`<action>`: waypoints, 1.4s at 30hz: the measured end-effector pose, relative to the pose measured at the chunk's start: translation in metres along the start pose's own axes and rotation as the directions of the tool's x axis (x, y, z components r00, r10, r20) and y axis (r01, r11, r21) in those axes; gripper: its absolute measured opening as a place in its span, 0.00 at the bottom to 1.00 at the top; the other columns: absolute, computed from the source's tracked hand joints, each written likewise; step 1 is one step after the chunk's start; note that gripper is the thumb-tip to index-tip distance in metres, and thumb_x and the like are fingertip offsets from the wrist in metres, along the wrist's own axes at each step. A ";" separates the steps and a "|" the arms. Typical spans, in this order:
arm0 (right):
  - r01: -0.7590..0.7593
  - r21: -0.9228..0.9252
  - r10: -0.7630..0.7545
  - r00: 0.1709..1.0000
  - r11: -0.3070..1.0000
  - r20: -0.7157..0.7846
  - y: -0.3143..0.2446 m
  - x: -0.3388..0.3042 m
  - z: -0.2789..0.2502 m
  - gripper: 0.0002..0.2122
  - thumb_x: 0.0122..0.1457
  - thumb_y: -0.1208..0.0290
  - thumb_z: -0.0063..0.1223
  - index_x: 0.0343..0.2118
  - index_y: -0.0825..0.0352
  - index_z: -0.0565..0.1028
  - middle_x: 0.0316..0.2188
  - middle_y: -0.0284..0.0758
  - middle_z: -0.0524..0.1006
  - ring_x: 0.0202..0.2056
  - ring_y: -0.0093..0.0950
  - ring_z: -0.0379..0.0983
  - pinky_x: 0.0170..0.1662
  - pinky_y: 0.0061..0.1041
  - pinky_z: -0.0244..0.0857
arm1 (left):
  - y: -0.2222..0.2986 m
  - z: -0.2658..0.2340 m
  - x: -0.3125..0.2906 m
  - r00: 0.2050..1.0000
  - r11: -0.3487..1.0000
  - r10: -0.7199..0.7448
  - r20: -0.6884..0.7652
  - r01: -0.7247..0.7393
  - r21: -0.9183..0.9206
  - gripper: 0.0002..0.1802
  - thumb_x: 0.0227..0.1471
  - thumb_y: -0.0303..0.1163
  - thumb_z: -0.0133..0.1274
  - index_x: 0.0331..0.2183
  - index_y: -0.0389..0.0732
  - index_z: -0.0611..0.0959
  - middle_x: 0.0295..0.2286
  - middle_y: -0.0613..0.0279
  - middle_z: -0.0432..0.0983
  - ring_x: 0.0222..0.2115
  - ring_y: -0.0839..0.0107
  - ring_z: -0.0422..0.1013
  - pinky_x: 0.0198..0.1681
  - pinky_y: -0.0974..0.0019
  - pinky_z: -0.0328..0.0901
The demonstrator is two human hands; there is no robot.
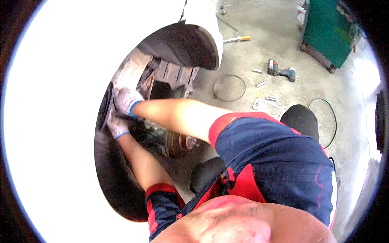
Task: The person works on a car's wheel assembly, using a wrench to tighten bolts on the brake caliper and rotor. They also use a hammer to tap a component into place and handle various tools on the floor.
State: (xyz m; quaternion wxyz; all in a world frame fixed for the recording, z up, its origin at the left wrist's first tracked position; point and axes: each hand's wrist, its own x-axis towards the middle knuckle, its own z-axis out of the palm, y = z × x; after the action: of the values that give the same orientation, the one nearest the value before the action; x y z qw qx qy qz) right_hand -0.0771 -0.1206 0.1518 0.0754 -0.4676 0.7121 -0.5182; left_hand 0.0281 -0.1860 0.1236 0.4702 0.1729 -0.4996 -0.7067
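Concrete floor (283, 133) strewn with tools, wheel already off, and we've both gloved hands, left hand (118, 126) and right hand (126, 100), clamped on a dark tool (129, 118) inside the wheel arch (178, 42), brake disc (177, 143) bare and work unfinished.

We see a strong fisheye circle with black corners and a thin blue-violet fringe along its rim. The whole left side is blown out to pure white where the car body (60, 121) catches hard daylight, so no surface detail survives there. The wheel arch (121, 190) sits in deep shadow by contrast, its insides murky and hard to read. The concrete floor (275, 52) on the right is evenly lit with soft, short shadows. We find the near foreground at the bottom edge blurred, and straight lines bend toward the rim.
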 end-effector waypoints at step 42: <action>0.245 -0.009 -0.214 0.862 0.970 0.460 0.120 -0.106 -0.130 0.24 0.71 0.50 0.38 0.48 0.65 0.81 0.40 0.45 0.83 0.41 0.44 0.81 0.46 0.45 0.74 | 0.021 -0.084 0.016 0.961 0.892 0.173 -0.216 -0.059 0.448 0.41 0.60 0.58 0.44 0.66 0.42 0.68 0.67 0.58 0.59 0.67 0.57 0.55 0.70 0.44 0.47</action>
State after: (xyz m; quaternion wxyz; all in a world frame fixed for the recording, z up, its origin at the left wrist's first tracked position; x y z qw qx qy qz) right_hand -0.1665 0.0483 0.0739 0.1624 -0.6596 0.6308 -0.3751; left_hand 0.0903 -0.2463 0.1081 0.5202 0.3314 -0.5915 -0.5194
